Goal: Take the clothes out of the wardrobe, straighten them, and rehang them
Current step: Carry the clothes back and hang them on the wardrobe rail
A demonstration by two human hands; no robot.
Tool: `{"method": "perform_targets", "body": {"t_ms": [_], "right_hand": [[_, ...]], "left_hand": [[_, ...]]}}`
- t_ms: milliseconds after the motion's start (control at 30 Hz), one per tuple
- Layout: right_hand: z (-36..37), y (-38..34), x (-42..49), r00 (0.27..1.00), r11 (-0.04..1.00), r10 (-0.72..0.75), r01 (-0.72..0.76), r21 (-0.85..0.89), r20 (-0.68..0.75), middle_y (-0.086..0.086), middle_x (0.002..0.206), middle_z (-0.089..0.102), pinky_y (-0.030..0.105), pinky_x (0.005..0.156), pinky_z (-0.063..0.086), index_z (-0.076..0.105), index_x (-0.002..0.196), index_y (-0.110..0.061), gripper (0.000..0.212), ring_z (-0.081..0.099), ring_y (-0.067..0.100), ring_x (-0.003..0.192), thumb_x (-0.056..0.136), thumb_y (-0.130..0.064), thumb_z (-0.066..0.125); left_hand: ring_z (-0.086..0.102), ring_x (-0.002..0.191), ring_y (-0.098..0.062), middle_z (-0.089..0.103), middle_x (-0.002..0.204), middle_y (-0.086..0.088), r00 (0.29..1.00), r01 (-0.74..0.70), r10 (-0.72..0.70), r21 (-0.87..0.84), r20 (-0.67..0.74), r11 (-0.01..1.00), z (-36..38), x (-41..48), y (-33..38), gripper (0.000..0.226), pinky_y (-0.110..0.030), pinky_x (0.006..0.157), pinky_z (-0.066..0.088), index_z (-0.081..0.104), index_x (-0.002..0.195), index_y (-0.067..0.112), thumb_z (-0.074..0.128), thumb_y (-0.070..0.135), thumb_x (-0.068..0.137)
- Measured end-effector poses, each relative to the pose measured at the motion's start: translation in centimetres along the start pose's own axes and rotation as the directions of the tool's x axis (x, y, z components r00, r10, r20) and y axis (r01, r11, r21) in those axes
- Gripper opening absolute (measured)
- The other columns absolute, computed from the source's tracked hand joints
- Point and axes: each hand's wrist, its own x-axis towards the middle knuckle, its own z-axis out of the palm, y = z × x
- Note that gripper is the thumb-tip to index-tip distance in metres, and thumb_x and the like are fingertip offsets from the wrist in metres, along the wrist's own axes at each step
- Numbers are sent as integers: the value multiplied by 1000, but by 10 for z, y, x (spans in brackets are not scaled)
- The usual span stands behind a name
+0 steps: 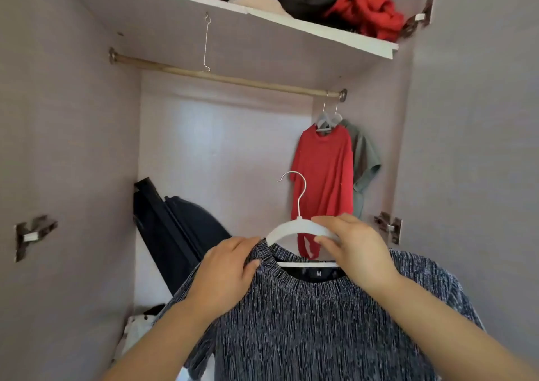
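A dark grey-and-white knit shirt with an M label hangs on a white hanger in front of the open wardrobe. My left hand pinches the shirt's collar and shoulder at the hanger's left end. My right hand grips the hanger's right arm, fingers curled round it. The hanger's metal hook points up and left, below the wooden rail. At the rail's right end hang a red T-shirt and, behind it, a grey-green shirt.
A bare wire hook dangles from the shelf's underside over the rail. The upper shelf holds piled black, red and pale clothes. A dark bag and black frame lean at the wardrobe's lower left. Door hinges stick out on both sides.
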Motion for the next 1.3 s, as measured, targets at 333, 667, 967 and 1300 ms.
{"method": "perform_targets", "body": {"t_ms": [333,667,967,1300], "right_hand": [[70,61,146,990,996,2,-14,-85,-138,1,93,61,39,75,48,64,114,-27,34,60,24,89,81,-22,68],[81,107,296,977,949,16,-83,-306,-215,6,111,58,38,77,50,55,124,-28,38,58,30,97,87,-21,57],[59,153,415,952,862,167,-267,-431,-255,10,105,55,39,76,53,57,118,-19,38,60,31,88,86,-1,48],[64,173,488,935,845,156,-293,-448,-318,12,106,58,35,65,48,51,128,-12,42,59,30,94,90,3,45]], "left_hand": [[46,116,-10,54,126,11,990,-138,137,-18,-36,990,61,168,-85,42,-30,100,36,41,135,30,47,30,94],[41,123,-14,45,136,4,966,-210,208,8,-155,978,96,329,-126,48,-31,104,34,37,139,23,47,32,93],[39,124,-14,41,138,6,966,-143,156,78,-206,987,108,411,-145,49,-28,101,35,32,141,28,44,37,95],[35,127,-12,39,139,9,947,-112,169,211,-272,971,105,448,-149,49,-25,102,30,28,142,28,39,40,96]]}}
